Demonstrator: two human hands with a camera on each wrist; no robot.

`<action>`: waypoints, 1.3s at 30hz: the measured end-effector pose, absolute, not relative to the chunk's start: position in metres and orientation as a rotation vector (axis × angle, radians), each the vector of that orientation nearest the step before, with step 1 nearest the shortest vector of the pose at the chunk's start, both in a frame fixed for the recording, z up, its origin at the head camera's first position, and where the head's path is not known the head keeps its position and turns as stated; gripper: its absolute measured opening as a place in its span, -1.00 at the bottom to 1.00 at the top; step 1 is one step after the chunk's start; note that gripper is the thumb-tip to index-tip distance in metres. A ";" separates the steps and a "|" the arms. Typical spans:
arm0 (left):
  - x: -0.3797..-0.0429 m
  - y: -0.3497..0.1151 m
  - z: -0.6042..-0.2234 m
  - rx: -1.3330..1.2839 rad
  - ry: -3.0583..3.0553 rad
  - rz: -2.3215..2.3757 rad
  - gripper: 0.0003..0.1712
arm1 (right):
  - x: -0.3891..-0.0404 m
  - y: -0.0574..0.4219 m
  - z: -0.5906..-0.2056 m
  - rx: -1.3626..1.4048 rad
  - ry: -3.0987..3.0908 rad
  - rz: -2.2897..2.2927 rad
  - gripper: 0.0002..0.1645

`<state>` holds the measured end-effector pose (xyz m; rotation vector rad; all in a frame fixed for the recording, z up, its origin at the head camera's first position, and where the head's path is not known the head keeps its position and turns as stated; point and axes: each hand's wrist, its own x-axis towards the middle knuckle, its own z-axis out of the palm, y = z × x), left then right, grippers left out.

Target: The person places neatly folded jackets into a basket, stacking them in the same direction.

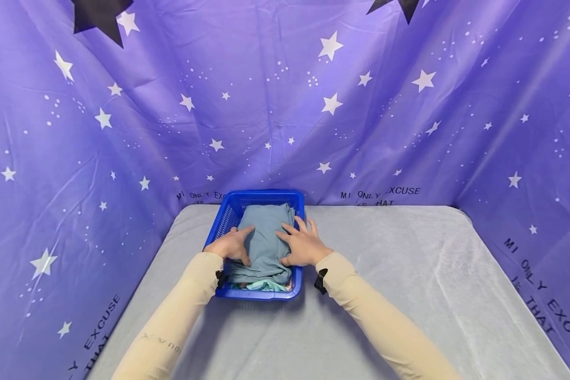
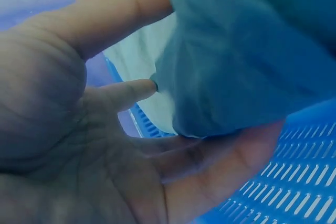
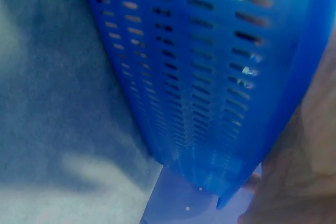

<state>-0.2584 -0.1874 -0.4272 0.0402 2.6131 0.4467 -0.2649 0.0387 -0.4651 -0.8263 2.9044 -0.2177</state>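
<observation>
A folded grey-blue cloth garment (image 1: 267, 237) lies in a blue plastic basket (image 1: 261, 295), on top of other fabric. My left hand (image 1: 229, 244) reaches over the basket's left rim. Its thumb and spread fingers touch the garment's left side, and in the left wrist view some fingertips pass behind the cloth (image 2: 226, 61). Across from it, my right hand (image 1: 306, 247) is over the right rim, fingers spread, fingertips at the garment's right edge. The right wrist view mostly shows the basket's slotted outer wall (image 3: 184, 93), with part of the hand (image 3: 299, 166) beside the rim.
Teal patterned fabric (image 1: 267, 285) shows below the garment at the basket's near end. The basket stands toward the back left of a table with a grey cover (image 1: 389, 285). A purple star-printed curtain (image 1: 266, 105) surrounds the back and sides.
</observation>
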 end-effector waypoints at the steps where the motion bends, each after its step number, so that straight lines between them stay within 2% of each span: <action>1: -0.260 -0.187 -0.428 0.040 2.611 0.435 0.30 | -0.266 0.039 -0.465 -0.814 2.893 -0.217 -0.04; 7: -0.264 -0.189 -0.429 0.028 2.593 0.377 0.34 | -0.269 0.037 -0.461 -0.788 2.848 -0.199 -0.05; 31: -0.269 -0.191 -0.438 0.059 2.607 0.365 0.29 | -0.270 0.031 -0.459 -0.697 2.843 -0.049 -0.08; 35: -0.266 -0.189 -0.434 0.041 2.623 0.335 0.28 | -0.269 0.035 -0.465 -0.766 2.926 -0.182 -0.17; 39: -0.261 -0.187 -0.426 0.080 2.687 0.259 0.19 | -0.265 0.044 -0.471 -0.953 3.004 -0.382 -0.39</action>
